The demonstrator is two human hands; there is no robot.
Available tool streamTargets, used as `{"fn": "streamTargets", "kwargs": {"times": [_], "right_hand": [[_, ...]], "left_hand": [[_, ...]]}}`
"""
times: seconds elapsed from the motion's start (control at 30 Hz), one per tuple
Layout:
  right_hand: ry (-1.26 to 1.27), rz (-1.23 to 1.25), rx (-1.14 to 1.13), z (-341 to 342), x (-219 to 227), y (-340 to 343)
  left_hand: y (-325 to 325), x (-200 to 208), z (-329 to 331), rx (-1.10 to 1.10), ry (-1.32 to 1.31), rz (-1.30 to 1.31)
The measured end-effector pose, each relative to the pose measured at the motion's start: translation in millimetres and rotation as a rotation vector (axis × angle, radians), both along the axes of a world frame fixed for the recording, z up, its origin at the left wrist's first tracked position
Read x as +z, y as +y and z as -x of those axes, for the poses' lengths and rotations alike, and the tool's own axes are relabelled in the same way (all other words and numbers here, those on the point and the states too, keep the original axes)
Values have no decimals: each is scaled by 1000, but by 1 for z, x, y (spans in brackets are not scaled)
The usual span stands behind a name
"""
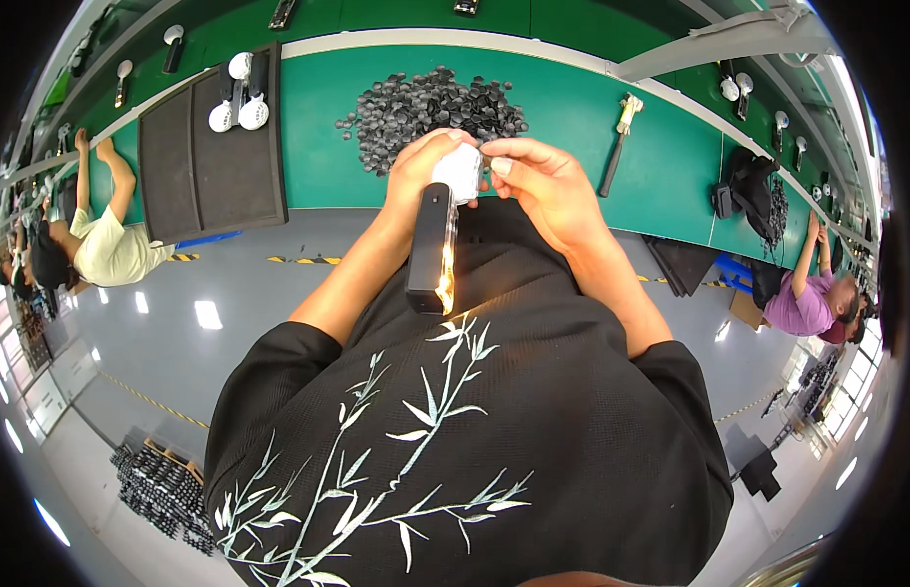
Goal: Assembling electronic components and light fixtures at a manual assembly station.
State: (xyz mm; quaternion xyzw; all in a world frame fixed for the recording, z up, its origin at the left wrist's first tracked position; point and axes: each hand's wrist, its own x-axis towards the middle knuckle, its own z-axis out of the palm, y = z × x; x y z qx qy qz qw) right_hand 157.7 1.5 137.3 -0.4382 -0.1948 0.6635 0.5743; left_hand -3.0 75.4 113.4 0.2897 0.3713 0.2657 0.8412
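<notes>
My left hand (419, 168) is closed around the white rounded head (459, 174) of a black handheld device. Its long black body (429, 249) points down toward my shirt, and one side shows a bright, shiny strip. At the right side of the white head, my right hand (555, 196) has thumb and index finger pinched together. A small dark piece seems to be between these fingertips, mostly hidden by them. Just beyond both hands lies a pile of small black hexagonal pieces (440, 103) on the green table (318, 127).
On the left, a black tray (210, 181) carries several white-headed devices (240, 112). A hammer (619, 147) lies right of the pile. Farther right are a black bag (751, 181) and more dark pieces. Co-workers sit at both sides; a pale rail runs along the table's far edge.
</notes>
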Motion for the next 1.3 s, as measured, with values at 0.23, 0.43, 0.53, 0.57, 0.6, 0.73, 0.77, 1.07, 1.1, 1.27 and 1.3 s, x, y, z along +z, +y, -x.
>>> {"fn": "streamTargets", "kwargs": {"times": [0.23, 0.43, 0.53, 0.57, 0.6, 0.73, 0.77, 1.07, 1.1, 1.27, 1.3], "right_hand": [[-278, -63, 35, 11, 17, -6], [-420, -101, 46, 14, 14, -6], [-403, -85, 64, 14, 11, -5], [-384, -78, 69, 14, 10, -4], [-366, -71, 73, 14, 8, -3], [-407, -108, 90, 12, 7, 1], [-436, -130, 95, 12, 7, 1], [-407, -80, 248, 14, 34, -8], [-433, -91, 214, 17, 34, -10], [-566, -59, 170, 28, 39, -18], [-605, -53, 170, 28, 39, -20]], "left_hand": [[-3, 7, -5, 25, 21, -29], [-6, 9, -7, 24, 31, -59], [-6, 10, -6, 25, 40, -90], [-6, 11, -5, 20, 51, -115], [-5, 12, -5, 13, 61, -139], [-6, 12, -7, 20, -8, -188], [-6, 12, -9, 25, -47, -200], [-3, 13, -12, -65, -111, -371], [-1, 11, -13, -83, -96, -413], [3, 13, -7, -195, -119, -351], [2, 13, -6, -222, -133, -323]]}}
